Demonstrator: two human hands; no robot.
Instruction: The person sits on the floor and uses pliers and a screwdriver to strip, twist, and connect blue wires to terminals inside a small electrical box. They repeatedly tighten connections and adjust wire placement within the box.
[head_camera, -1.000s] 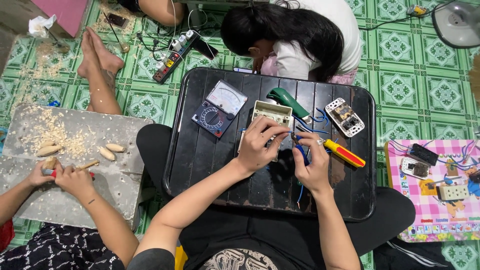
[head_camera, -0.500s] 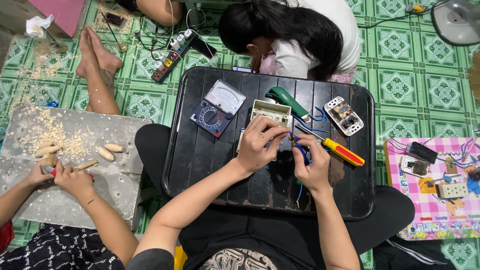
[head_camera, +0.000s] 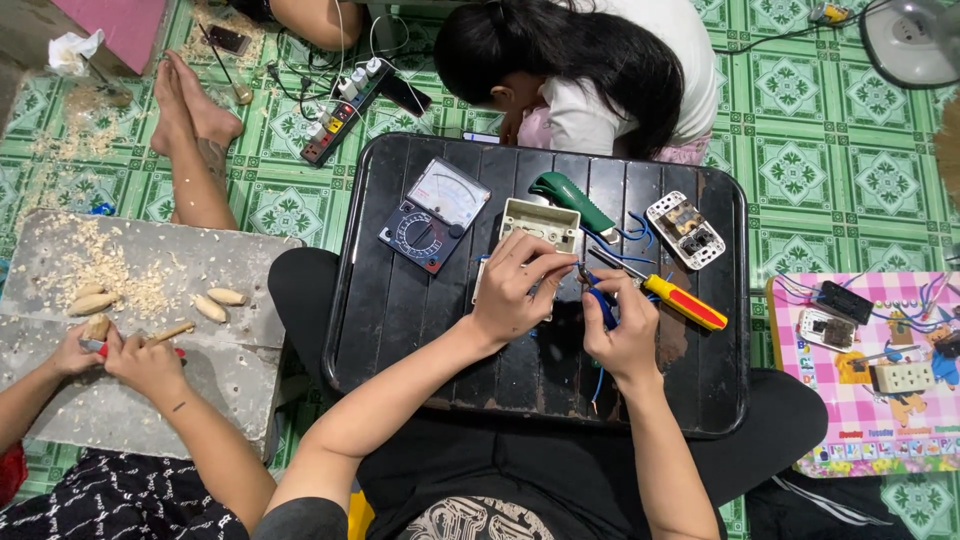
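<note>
The black slatted counter (head_camera: 400, 330) sits across the person's lap on a green patterned floor (head_camera: 800, 150). At its centre, the left hand (head_camera: 515, 290) is closed in a pinch on a small part over a white plate; the part itself is too small to identify. The right hand (head_camera: 625, 335) is closed around blue-handled pliers (head_camera: 603, 305), whose nose meets the left fingertips. Just behind the hands lies a cream socket housing (head_camera: 540, 222), open side up, with its contents not discernible. An analogue multimeter (head_camera: 433, 213) lies to the left. A green-handled tool (head_camera: 572, 203), a white switch module (head_camera: 686, 230) and a yellow-and-red screwdriver (head_camera: 682, 302) lie to the right.
</note>
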